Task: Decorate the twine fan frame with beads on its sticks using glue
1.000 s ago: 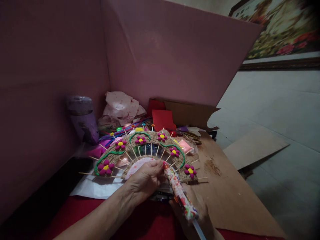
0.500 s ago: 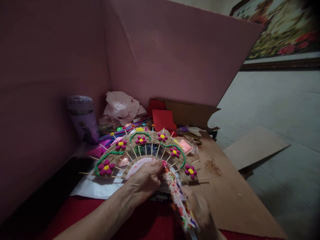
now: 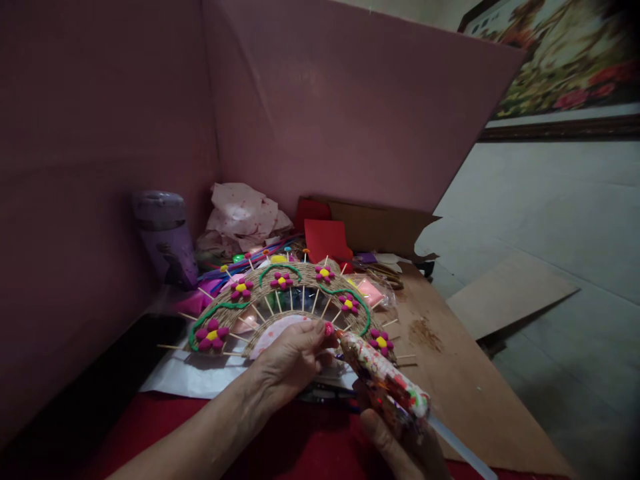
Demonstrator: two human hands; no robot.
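Observation:
My left hand [image 3: 293, 353] pinches a small pink piece [image 3: 329, 329], perhaps clay, between thumb and fingertips. Wrapped around a hot glue gun [image 3: 383, 373] is my right hand [image 3: 393, 437]. The gun has a colourful patterned covering, and a translucent glue stick [image 3: 463, 443] sticks out of its back end. Its nozzle points at the pink piece, close to or touching it; I cannot tell which. Behind both hands lies a half-round twine-wrapped frame [image 3: 260, 283] with thin sticks radiating through it. Magenta flowers with yellow centres and green wavy strips decorate the twine. Small coloured tips cap several sticks.
A purple tumbler [image 3: 167, 240] stands at the left beside crumpled pink fabric [image 3: 243, 217]. Red sheets [image 3: 327, 240] and packets of coloured material lie behind the frame. Brown cardboard [image 3: 465, 393] covers the right side. Pink panels [image 3: 350, 100] rise at the back and left.
The glue gun has swung so its back end points further right, with the glue stick now showing. My right hand turned with it; my left hand stays nearly still.

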